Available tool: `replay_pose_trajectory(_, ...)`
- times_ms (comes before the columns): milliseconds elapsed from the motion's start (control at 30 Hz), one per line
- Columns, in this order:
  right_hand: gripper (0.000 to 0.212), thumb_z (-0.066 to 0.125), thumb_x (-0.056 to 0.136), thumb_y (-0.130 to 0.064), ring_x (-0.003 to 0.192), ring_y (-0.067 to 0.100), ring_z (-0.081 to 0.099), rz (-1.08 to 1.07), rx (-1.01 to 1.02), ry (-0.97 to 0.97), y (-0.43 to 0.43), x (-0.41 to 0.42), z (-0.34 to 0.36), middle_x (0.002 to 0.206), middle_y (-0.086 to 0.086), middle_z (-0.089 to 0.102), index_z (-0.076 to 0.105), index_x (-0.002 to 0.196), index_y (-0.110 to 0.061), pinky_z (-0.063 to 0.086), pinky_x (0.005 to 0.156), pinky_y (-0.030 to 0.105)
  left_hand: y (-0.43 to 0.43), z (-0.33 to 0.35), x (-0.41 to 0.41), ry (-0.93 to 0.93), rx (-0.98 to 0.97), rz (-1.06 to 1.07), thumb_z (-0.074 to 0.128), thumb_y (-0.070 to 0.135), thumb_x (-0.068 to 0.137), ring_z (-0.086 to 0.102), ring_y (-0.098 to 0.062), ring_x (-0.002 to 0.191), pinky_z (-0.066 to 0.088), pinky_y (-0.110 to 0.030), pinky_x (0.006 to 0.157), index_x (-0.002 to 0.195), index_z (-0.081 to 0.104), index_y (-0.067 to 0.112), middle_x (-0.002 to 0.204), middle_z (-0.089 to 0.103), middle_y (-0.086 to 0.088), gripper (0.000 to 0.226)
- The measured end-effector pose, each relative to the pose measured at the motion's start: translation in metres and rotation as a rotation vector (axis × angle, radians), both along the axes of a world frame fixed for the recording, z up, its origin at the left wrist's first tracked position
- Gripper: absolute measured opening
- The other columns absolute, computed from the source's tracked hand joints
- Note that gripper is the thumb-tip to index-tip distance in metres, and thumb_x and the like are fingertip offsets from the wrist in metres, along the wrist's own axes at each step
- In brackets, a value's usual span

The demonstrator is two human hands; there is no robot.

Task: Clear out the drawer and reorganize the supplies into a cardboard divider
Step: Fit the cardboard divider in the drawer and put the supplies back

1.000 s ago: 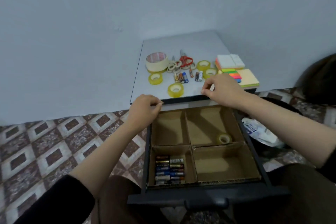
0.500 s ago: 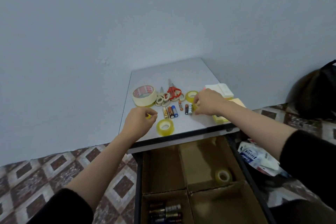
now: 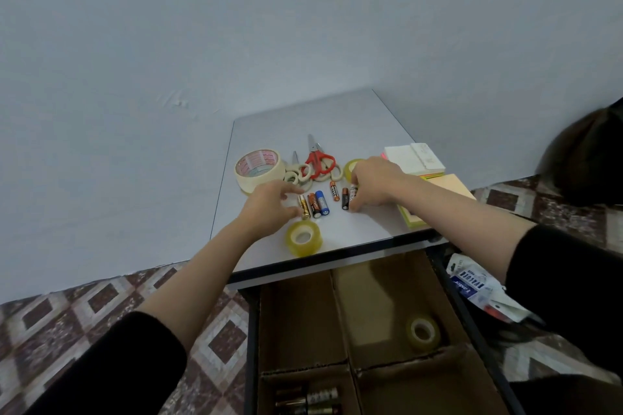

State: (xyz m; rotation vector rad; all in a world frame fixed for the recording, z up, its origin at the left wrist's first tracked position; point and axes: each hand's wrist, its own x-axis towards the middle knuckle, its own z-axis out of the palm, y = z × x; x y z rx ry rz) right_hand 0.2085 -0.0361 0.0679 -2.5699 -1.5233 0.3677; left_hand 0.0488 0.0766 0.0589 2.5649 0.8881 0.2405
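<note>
The loose batteries [image 3: 318, 203] are 6 short cylinders in gold, orange-black, blue and white wrappers. They lie in a ragged row on the pale grey tabletop [image 3: 303, 118], between my 2 hands. My right hand [image 3: 374, 185] curls over the row's right end, thumb and fingers pinching a white-wrapped battery [image 3: 353, 193] just beside a black-and-orange one. My left hand [image 3: 269, 202] reaches in from the other side, thumb and forefinger set narrowly about the gold battery [image 3: 304, 207]; I cannot tell whether they grip it.

Below the table edge the brown cardboard divider [image 3: 340, 313] sits in the open dark drawer [image 3: 252, 347]. Its near-left compartment already holds stored batteries [image 3: 306, 401], and its far-right one a small clear tape roll [image 3: 423, 333].

I judge the step in hand to be gathering the last batteries for that near-left compartment. The next move calls for a firm pinch on each side, a lift clear of the neighbours — they would roll if nudged — and a carry back over the yellowish tape roll [image 3: 303, 237] at the table's front.

Further out wait the wide cream masking tape [image 3: 258, 168], the red-handled scissors [image 3: 317, 162] and the stacked sticky notes [image 3: 414, 158].
</note>
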Motion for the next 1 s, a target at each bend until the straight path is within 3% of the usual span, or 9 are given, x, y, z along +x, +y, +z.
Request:
replay_pose_trajectory(67, 0.029, 0.075, 0.075, -0.036, 0.085, 0.022, 0.053, 0.011, 0.018, -0.003, 0.000, 0.003, -0.002, 0.082, 0.001, 0.056, 0.058, 0.084, -0.013, 0.040, 0.063, 0.027, 0.003, 0.001, 0.004, 0.021, 0.009, -0.037, 0.071, 0.020, 0.081, 0.050, -0.009, 0.102, 0.039, -0.023, 0.085, 0.120, 0.060, 0.020, 0.125, 0.057, 0.000, 0.041)
replay_pose_trajectory(167, 0.046, 0.074, 0.075, -0.037, 0.095, 0.023, 0.057, 0.005, 0.049, -0.024, -0.002, 0.005, -0.002, 0.104, 0.006, 0.062, 0.061, 0.111, -0.011, 0.044, 0.073, 0.029, 0.005, 0.002, 0.008, 0.032, 0.012, -0.061, 0.072, 0.021, 0.080, 0.049, -0.007, 0.099, 0.038, -0.022, 0.084, 0.123, 0.059, 0.018, 0.124, 0.059, 0.001, 0.045)
replay_pose_trajectory(500, 0.041, 0.074, 0.072, -0.036, 0.089, 0.025, 0.058, 0.042, 0.081, -0.095, -0.007, 0.001, 0.000, 0.096, 0.007, 0.062, 0.061, 0.102, -0.010, 0.039, 0.065, 0.027, 0.007, 0.000, 0.016, 0.156, 0.019, -0.126, 0.068, 0.025, 0.084, 0.050, -0.018, 0.120, 0.039, -0.029, 0.098, 0.136, 0.047, 0.019, 0.134, 0.053, -0.001, 0.057)
replay_pose_trajectory(667, 0.045, 0.075, 0.071, -0.036, 0.091, 0.023, 0.055, 0.037, 0.185, -0.060, -0.013, -0.003, 0.014, 0.095, 0.004, 0.059, 0.059, 0.104, -0.011, 0.039, 0.064, 0.029, 0.002, 0.002, 0.010, 0.055, 0.056, -0.099, 0.062, 0.021, 0.088, 0.050, -0.022, 0.119, 0.038, -0.029, 0.097, 0.136, 0.045, 0.012, 0.130, 0.054, -0.006, 0.051)
replay_pose_trajectory(800, 0.041, 0.078, 0.070, -0.032, 0.072, 0.013, 0.048, -0.037, 0.347, 0.209, -0.036, -0.015, 0.030, 0.075, -0.006, 0.049, 0.056, 0.101, -0.016, 0.032, 0.053, 0.025, -0.019, 0.018, -0.010, -0.147, -0.034, -0.043, 0.061, 0.011, 0.089, 0.055, -0.018, 0.110, 0.038, -0.021, 0.088, 0.135, 0.047, 0.013, 0.132, 0.052, -0.007, 0.048)
replay_pose_trajectory(900, 0.039, 0.080, 0.071, -0.022, 0.058, 0.013, 0.049, -0.112, 0.505, 0.609, -0.060, -0.036, 0.035, 0.069, 0.000, 0.056, 0.055, 0.098, -0.013, 0.039, 0.050, 0.024, -0.048, 0.029, -0.031, -0.268, -0.237, 0.008, 0.060, 0.005, 0.088, 0.064, -0.015, 0.094, 0.044, -0.023, 0.086, 0.132, 0.049, 0.016, 0.119, 0.062, -0.010, 0.047)
replay_pose_trajectory(1000, 0.034, 0.073, 0.078, -0.008, 0.055, 0.020, 0.060, -0.158, 0.519, 1.014, -0.085, -0.064, 0.023, 0.078, 0.011, 0.067, 0.050, 0.103, -0.011, 0.051, 0.051, 0.027, -0.081, 0.028, -0.056, -0.378, -0.520, 0.023, 0.063, 0.004, 0.086, 0.067, -0.013, 0.090, 0.051, -0.022, 0.084, 0.128, 0.053, 0.017, 0.104, 0.068, -0.011, 0.045)
